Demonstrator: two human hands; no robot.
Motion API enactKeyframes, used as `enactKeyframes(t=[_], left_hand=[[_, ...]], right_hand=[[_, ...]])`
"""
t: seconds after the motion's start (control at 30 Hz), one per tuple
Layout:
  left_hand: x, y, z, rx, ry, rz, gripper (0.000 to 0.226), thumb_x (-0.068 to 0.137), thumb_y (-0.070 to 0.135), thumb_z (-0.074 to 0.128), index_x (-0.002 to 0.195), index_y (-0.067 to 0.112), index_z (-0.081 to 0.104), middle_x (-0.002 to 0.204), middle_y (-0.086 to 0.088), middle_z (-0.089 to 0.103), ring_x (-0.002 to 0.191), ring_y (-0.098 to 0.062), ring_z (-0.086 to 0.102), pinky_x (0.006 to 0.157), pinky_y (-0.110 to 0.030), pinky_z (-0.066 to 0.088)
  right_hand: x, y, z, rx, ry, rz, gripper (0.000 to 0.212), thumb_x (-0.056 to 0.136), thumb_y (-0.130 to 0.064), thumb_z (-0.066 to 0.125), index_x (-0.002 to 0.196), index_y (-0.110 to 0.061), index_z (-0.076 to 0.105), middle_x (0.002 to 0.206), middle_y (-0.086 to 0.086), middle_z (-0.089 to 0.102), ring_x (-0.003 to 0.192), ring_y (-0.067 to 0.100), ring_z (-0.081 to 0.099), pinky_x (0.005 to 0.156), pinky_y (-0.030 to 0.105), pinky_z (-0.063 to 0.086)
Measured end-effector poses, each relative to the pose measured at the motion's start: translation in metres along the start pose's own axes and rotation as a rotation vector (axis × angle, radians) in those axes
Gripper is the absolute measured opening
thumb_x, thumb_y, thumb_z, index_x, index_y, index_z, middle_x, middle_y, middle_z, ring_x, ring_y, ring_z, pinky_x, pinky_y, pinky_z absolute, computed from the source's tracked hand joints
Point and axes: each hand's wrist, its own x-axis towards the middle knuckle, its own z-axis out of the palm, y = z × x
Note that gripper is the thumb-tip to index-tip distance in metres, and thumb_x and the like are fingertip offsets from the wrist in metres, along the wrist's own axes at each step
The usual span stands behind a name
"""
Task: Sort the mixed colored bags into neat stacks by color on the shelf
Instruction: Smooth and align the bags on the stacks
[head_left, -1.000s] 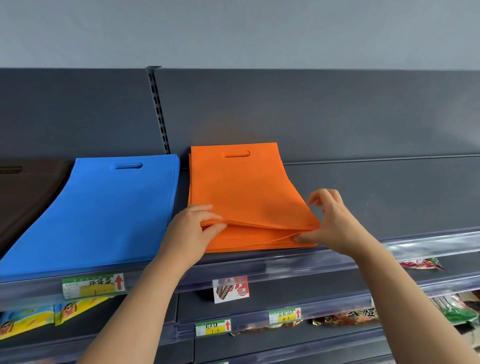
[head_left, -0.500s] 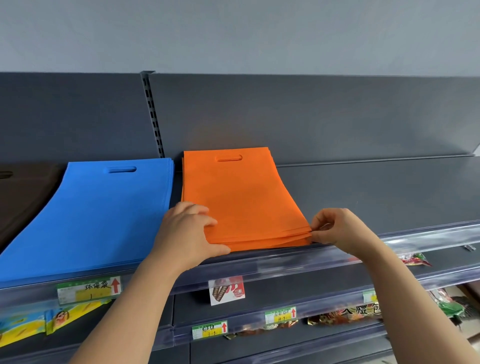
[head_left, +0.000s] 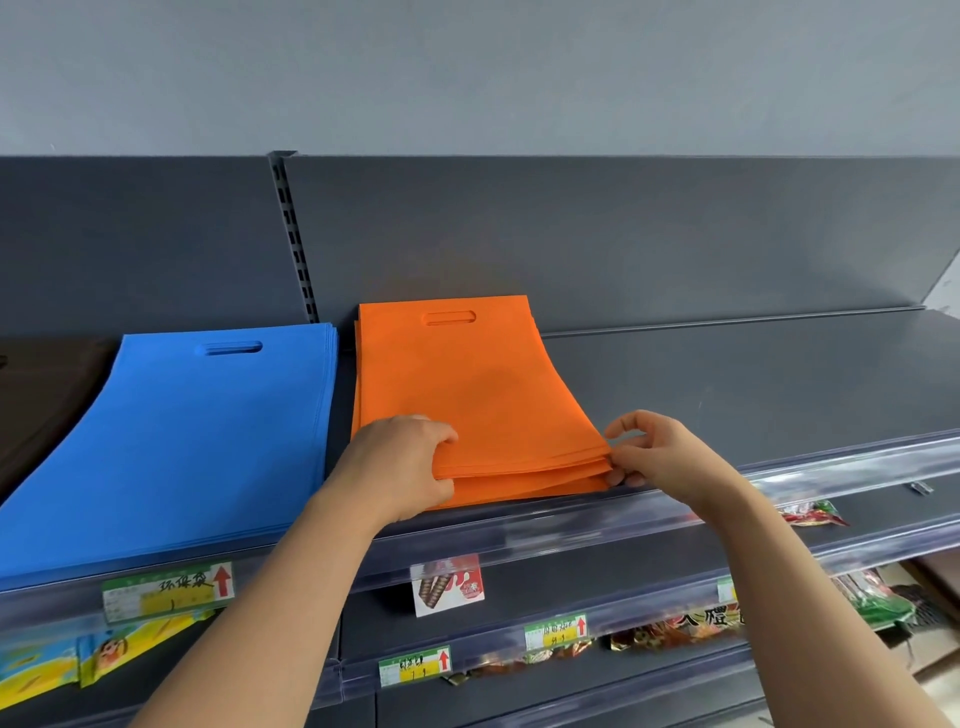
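A stack of orange bags (head_left: 467, 395) lies on the top shelf (head_left: 727, 395), handle cut-outs toward the back wall. My left hand (head_left: 400, 467) grips the stack's near left corner, fingers on top and thumb at the front edge. My right hand (head_left: 654, 452) pinches the near right corner between thumb and fingers. The front edges of the upper orange bags are slightly fanned. To the left lies a stack of blue bags (head_left: 176, 441), and a dark brown stack (head_left: 41, 395) shows at the far left edge.
The top shelf right of the orange stack is bare dark metal. A clear plastic price rail (head_left: 571, 530) runs along the shelf front with labels (head_left: 166, 590). Lower shelves hold snack packets (head_left: 675, 631) and colourful packs (head_left: 62, 660).
My right hand shifted from lifting the upper orange bags to pinching the stack's right corner. The raised layers dropped flat. My left hand slid onto the left corner.
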Motion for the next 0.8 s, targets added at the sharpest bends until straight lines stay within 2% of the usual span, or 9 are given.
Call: enactKeyframes(t=[0.1,0.27,0.43,0.53,0.67,0.8], left_hand=[[0.002,-0.006,-0.002,-0.036,-0.071,-0.013,0.051,0.084,0.035,0.063,0.133,0.034,0.049,0.129,0.012,0.053,0.110,-0.013,0.052,0.091,-0.028,0.046],[0.009,-0.013,0.001,-0.028,-0.020,-0.049,0.050,0.087,0.000,0.049,0.128,0.028,0.054,0.123,0.007,0.056,0.103,-0.017,0.056,0.086,-0.034,0.050],[0.010,-0.009,0.002,0.002,0.135,-0.044,0.025,0.095,0.019,0.048,0.116,0.023,0.060,0.105,0.002,0.065,0.089,-0.019,0.060,0.073,-0.030,0.048],[0.005,-0.011,-0.002,-0.035,0.206,-0.044,0.034,0.097,0.016,0.044,0.127,0.027,0.056,0.115,0.002,0.065,0.097,-0.021,0.061,0.078,-0.033,0.050],[-0.003,-0.009,-0.012,-0.035,0.280,-0.039,0.043,0.099,0.013,0.042,0.137,0.031,0.048,0.133,0.007,0.056,0.116,-0.018,0.055,0.091,-0.034,0.046],[-0.011,-0.007,-0.014,-0.037,0.343,-0.042,0.044,0.099,0.014,0.042,0.139,0.032,0.046,0.134,0.009,0.056,0.117,-0.017,0.055,0.091,-0.033,0.046]], right_hand=[[-0.001,0.001,-0.002,0.032,-0.015,0.002,0.019,0.086,-0.005,0.057,0.103,-0.015,0.056,0.074,0.009,0.073,0.076,0.021,0.065,0.077,0.034,0.053],[0.001,0.002,-0.001,0.046,-0.017,0.005,0.021,0.086,-0.006,0.059,0.106,-0.013,0.055,0.076,0.008,0.073,0.079,0.021,0.068,0.075,0.030,0.054],[0.004,0.003,0.002,0.039,0.030,0.022,0.020,0.086,-0.013,0.063,0.106,-0.014,0.056,0.071,0.008,0.072,0.067,0.016,0.065,0.069,0.028,0.053],[0.008,0.003,0.008,-0.026,0.096,0.013,0.020,0.082,-0.018,0.069,0.099,-0.016,0.059,0.070,0.006,0.070,0.056,0.012,0.062,0.061,0.025,0.049],[0.018,-0.001,0.012,0.044,0.155,0.045,0.019,0.077,-0.006,0.073,0.095,-0.009,0.066,0.070,0.004,0.065,0.053,0.013,0.058,0.053,0.023,0.049],[0.025,-0.001,0.012,0.125,0.198,0.093,0.018,0.077,0.000,0.068,0.093,-0.007,0.067,0.066,0.008,0.061,0.053,0.015,0.051,0.055,0.027,0.048]])
